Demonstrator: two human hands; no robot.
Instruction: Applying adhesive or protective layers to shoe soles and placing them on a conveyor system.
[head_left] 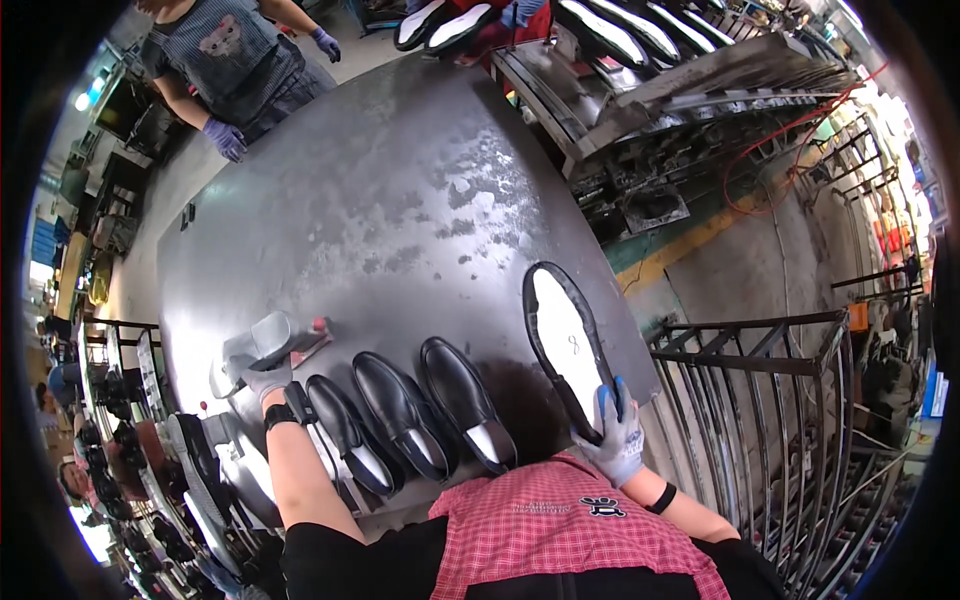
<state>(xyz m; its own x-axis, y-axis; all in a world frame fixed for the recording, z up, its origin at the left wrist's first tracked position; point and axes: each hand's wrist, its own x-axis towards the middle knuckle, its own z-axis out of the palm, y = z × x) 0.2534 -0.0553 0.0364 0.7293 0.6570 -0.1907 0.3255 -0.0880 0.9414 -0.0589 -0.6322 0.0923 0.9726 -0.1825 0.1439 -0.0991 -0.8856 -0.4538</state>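
Note:
My right hand (617, 440), in a pale glove with blue fingertips, grips the heel end of a black shoe (566, 330). That shoe lies bottom up, its white underside showing, at the right of the dark metal table (400, 170). At the table's left, my gloved left hand (268, 381) is closed at a grey, sole-shaped piece (262, 342); its fingers are partly hidden. Beside that piece is a small reddish thing with a round red tip (319, 325). Between my hands, three black slip-on shoes, one of them the middle shoe (400, 405), stand upright along the near edge.
Across the table stands a person in an apron (235, 55) and purple gloves. Several upturned shoes (605, 32) sit on a metal machine at the back right. Metal racks (745, 345) flank the table's right side. Soles and shoes fill a rack (195, 480) at the left.

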